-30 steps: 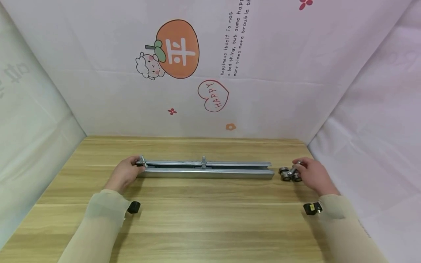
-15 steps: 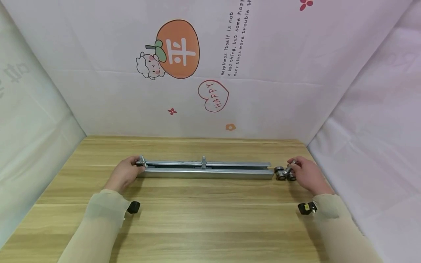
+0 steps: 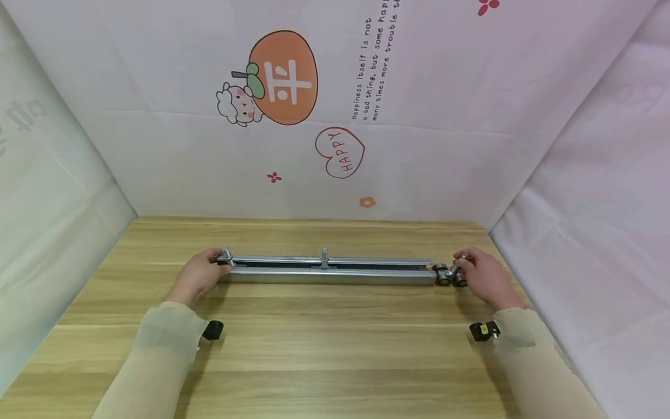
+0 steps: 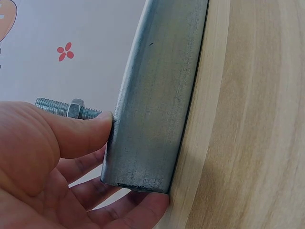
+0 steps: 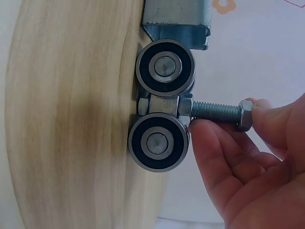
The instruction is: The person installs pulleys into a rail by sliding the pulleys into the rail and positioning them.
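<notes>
A long steel C-channel track [image 3: 335,278] lies across the wooden table, slot side up. My left hand [image 3: 198,274] grips its left end, thumb on the upper edge and fingers at the end face. Two threaded bolts stand up from the slot: one bolt [image 4: 52,106] beside my left thumb, another bolt [image 3: 324,257] near the middle. At the track's open right end is a roller trolley [image 5: 164,104] with black-sealed bearing wheels. My right hand [image 3: 489,279] pinches the trolley's upright bolt [image 5: 217,112] by its nut. The front wheels sit right at the track's mouth.
The wooden table [image 3: 335,355] reaches up to a printed white cloth [image 3: 419,169] behind. More white cloth [image 3: 597,233] hangs on the right side and the left. A small black camera [image 3: 213,330] is worn at each wrist.
My right hand has slid the roller trolley leftward along the table, from a gap away up to the track's right end. My left hand and the track have stayed still.
</notes>
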`<state>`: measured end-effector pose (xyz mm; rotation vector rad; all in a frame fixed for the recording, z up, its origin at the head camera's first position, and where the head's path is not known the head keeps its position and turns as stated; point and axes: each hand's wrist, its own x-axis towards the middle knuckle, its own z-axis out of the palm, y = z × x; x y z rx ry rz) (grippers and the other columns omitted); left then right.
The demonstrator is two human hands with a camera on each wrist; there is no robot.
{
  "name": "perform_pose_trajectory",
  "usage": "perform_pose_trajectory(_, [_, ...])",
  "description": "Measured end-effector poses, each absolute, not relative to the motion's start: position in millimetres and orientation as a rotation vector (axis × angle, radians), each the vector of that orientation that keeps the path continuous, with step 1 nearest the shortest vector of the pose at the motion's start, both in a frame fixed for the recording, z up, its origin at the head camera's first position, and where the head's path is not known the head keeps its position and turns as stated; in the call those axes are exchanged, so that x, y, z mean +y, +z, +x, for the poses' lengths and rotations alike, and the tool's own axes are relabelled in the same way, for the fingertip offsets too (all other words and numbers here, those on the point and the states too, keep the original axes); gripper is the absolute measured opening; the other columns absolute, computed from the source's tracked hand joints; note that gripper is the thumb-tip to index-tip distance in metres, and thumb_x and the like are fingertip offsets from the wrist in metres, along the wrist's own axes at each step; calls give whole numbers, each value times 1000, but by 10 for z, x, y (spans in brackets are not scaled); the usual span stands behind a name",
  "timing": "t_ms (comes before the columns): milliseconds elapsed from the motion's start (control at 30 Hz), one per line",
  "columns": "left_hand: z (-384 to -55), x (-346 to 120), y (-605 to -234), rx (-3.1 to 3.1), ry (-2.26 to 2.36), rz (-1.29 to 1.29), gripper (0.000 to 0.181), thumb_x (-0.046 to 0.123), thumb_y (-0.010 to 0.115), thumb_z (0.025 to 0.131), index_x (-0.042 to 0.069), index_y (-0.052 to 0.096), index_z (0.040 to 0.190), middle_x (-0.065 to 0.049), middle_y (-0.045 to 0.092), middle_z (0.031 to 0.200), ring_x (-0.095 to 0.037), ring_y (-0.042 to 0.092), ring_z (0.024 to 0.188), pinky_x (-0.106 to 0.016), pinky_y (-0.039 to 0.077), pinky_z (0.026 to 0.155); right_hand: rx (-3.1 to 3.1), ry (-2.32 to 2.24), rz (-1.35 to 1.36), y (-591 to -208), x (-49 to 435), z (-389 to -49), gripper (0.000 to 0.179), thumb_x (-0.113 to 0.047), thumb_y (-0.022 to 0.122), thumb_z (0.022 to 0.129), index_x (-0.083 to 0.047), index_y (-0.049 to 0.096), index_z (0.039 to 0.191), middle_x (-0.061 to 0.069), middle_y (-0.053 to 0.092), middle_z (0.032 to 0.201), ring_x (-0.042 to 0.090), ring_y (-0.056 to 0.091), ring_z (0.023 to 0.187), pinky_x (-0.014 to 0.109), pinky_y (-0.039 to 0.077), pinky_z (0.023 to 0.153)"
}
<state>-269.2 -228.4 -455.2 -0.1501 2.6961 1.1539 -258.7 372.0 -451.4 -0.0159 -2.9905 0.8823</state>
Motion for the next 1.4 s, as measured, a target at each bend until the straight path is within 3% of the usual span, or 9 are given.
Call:
perform_pose_trajectory(900, [-2690,-2266,-4528,2652,1226,-183,62,22,58,101,-1,34,153,-26,37,151,-44,38,134,-59,32,107,-2989,1068,-33,-4485,3618,-2595,35,-23,37,110,-1,56,129,17,66,110,31,65,97,39,53,73])
perform_pose_trajectory(1400, [-2675,-2275,-4536,2666,1204,-175,61,22,59,101,-2,35,152,-31,38,148,-47,38,132,-59,35,104,-2989,1043,-15,-4493,3565,-2613,33,-21,40,110,0,58,127,16,67,105,30,66,93,40,51,73])
